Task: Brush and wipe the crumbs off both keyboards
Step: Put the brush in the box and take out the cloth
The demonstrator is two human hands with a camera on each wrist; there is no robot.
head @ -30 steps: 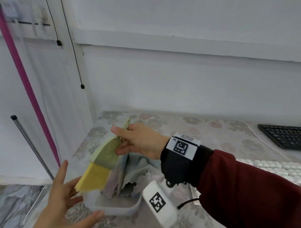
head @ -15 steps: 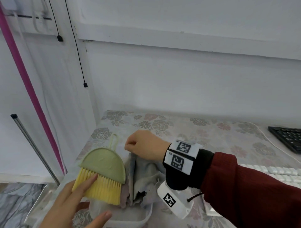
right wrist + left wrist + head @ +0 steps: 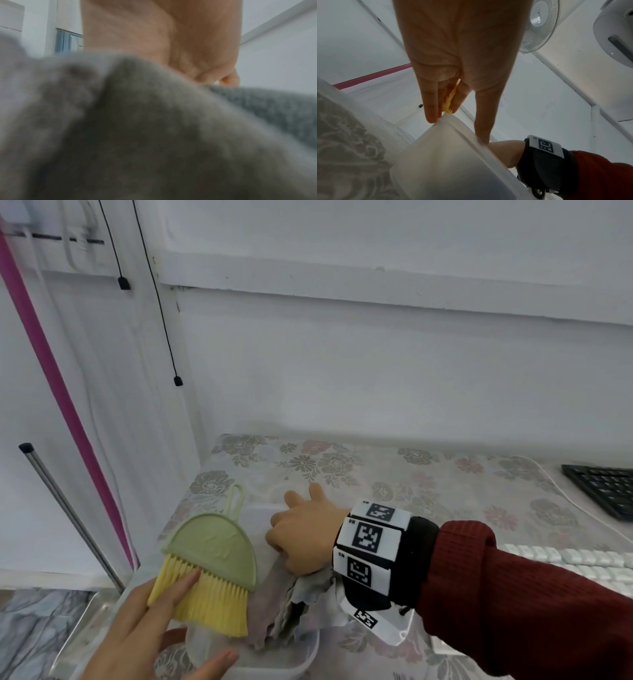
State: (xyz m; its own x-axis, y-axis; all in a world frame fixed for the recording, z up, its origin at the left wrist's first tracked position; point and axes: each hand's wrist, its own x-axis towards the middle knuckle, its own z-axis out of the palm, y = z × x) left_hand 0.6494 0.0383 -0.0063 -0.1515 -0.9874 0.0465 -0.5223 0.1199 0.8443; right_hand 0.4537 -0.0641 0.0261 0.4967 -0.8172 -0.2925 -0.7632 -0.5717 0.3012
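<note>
1. While tools are gathered, left hand (image 3: 137, 635) — fingers straight — steadies brush (image 3: 212, 566) over tub (image 3: 274, 669).
2. Right hand (image 3: 301, 535) on cloth (image 3: 301, 594); finger state unclear.
3. Next — grip brush, carry to keyboards (image 3: 609, 491), well apart.

a pink pole (image 3: 51, 378) and metal rod (image 3: 68, 515) lean left.

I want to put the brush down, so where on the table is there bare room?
Bare tablecloth lies behind the right hand, between the tub and the black keyboard, up to the wall. The near left corner is crowded: tub, cloths, brush, left hand. The white keyboard fills the near right.
</note>
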